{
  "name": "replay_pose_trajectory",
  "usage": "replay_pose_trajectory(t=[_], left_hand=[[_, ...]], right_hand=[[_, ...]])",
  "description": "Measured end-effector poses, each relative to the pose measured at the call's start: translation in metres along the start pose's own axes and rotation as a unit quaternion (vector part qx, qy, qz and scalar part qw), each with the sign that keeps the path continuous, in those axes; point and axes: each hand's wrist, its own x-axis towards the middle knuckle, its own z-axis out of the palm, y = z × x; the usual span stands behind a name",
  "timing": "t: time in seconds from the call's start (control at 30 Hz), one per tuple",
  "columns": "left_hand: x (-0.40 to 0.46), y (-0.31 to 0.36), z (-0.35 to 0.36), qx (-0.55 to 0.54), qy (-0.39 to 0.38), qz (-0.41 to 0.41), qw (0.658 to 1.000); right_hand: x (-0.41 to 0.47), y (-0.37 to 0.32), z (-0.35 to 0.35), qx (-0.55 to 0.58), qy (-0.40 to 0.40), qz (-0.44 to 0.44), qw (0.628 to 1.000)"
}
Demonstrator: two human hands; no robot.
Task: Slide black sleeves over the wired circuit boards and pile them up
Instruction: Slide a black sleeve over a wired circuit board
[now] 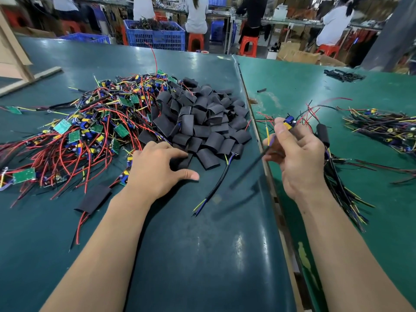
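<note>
Black sleeves point(200, 124) lie heaped in the middle of the green table point(202, 255), a loose mound of flattened tube pieces, and my left hand point(157, 170) reaches into its near edge. My fingers curl down onto one sleeve at the foot of the heap while my thumb sticks out to the right, lying low over the mat; whether I already grip that sleeve or only touch it I cannot tell, since my fingertips are hidden behind the knuckles. To the left of the heap spreads a tangle of bare circuit boards point(74, 136), small green cards with blue and yellow parts, trailing red, black and yellow wires. One sleeved board point(94, 199) lies apart near my left forearm, red and black leads running out of its near end. A black cable point(213, 188) with yellow and blue tips lies loose just right of my left thumb. My right hand point(297, 154) is raised over the seam between the two table mats, pinching a board point(289, 123) between thumb and fingers, its blue and yellow parts showing above my thumb, its wires fanning up and away. A finished sleeved piece point(323, 135) hangs beside that hand with a bundle of dark leads beneath it. Further right a pile of finished pieces point(387, 129) rests on the mat.
</note>
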Motion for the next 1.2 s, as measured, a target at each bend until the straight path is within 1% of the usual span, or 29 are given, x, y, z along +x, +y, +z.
replay_pose_trajectory(t=[0.07,0.1,0.17,0.23,0.3,0.37,0.47,0.53,0.6,0.63,0.7,0.77,0.87,0.97,1.1,1.2], left_hand=[[-0.001,-0.004,-0.002,-0.029,-0.021,0.009,0.999],[-0.002,-0.006,-0.003,-0.049,-0.022,0.015,0.998],[-0.003,-0.009,-0.004,-0.073,-0.023,0.023,0.997],[-0.003,-0.009,-0.005,-0.074,-0.029,0.028,0.996],[-0.004,-0.011,-0.006,-0.090,-0.051,0.038,0.994],[-0.006,-0.014,-0.008,-0.133,-0.074,0.034,0.988],[-0.006,-0.015,-0.008,-0.142,-0.056,0.038,0.988],[-0.005,-0.012,-0.008,-0.130,-0.047,0.041,0.990],[-0.006,-0.010,-0.009,-0.126,-0.060,0.044,0.989],[-0.006,-0.011,-0.010,-0.127,-0.072,0.047,0.988],[-0.007,-0.012,-0.012,-0.132,-0.088,0.058,0.986],[-0.006,-0.015,-0.012,-0.132,-0.087,0.066,0.985],[-0.005,-0.015,-0.011,-0.116,-0.094,0.063,0.987],[-0.005,-0.014,-0.009,-0.095,-0.088,0.062,0.990],[-0.004,-0.013,-0.006,-0.056,-0.069,0.041,0.995],[-0.003,-0.008,-0.004,-0.049,-0.022,0.049,0.997]], right_hand=[[0.001,-0.002,0.000,0.036,-0.009,0.024,0.999],[0.000,-0.003,-0.001,0.045,-0.026,0.044,0.998],[-0.003,-0.004,-0.002,0.029,-0.102,0.102,0.989],[-0.006,-0.002,-0.002,-0.025,-0.181,0.152,0.971],[-0.008,-0.001,-0.001,-0.073,-0.211,0.155,0.962],[-0.009,-0.001,0.001,-0.075,-0.223,0.133,0.963],[-0.011,-0.003,0.003,-0.021,-0.201,0.107,0.974],[-0.010,-0.004,0.003,0.044,-0.194,0.120,0.972],[-0.008,-0.005,0.001,0.101,-0.206,0.125,0.965],[-0.007,-0.004,0.000,0.112,-0.210,0.111,0.965],[-0.009,-0.004,0.003,0.109,-0.198,0.072,0.971],[-0.009,-0.003,0.007,0.089,-0.157,0.034,0.983],[-0.007,-0.005,0.007,0.092,-0.101,0.007,0.991],[-0.006,-0.011,0.001,0.089,-0.086,0.022,0.992],[-0.007,-0.014,0.003,0.089,-0.092,0.062,0.990],[-0.008,-0.012,0.005,0.075,-0.076,0.047,0.993]])
